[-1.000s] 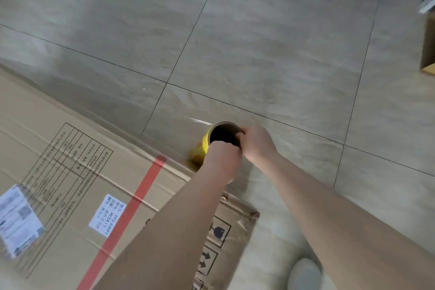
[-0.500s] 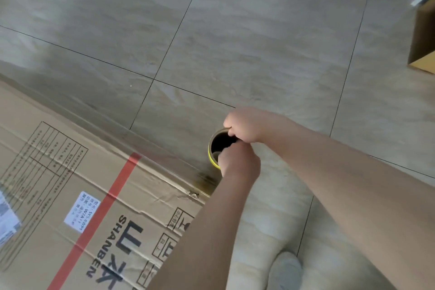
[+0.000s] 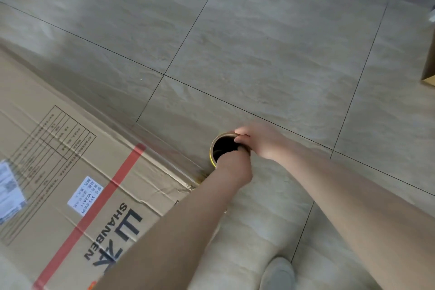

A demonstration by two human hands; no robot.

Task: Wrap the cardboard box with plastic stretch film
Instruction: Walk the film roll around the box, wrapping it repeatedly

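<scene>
A large cardboard box (image 3: 77,195) with a red stripe, black print and white labels fills the lower left. Clear stretch film (image 3: 150,141) runs taut along its far side edge toward the box corner. Just past that corner stands the film roll (image 3: 217,146), a tube with a yellow rim and a dark hollow core, seen end-on. My left hand (image 3: 235,167) grips the near rim with fingers inside the core. My right hand (image 3: 261,141) pinches the far rim. The rest of the roll is hidden below my hands.
Beige tiled floor (image 3: 259,42) stretches all around the box. Another cardboard box (image 3: 429,70) shows at the right edge. My light shoe (image 3: 277,273) stands on the floor at the bottom, right of the box corner.
The roll has travelled along the box edge and past its corner, with both hands holding on. My right hand shifted from beside the left to the far rim.
</scene>
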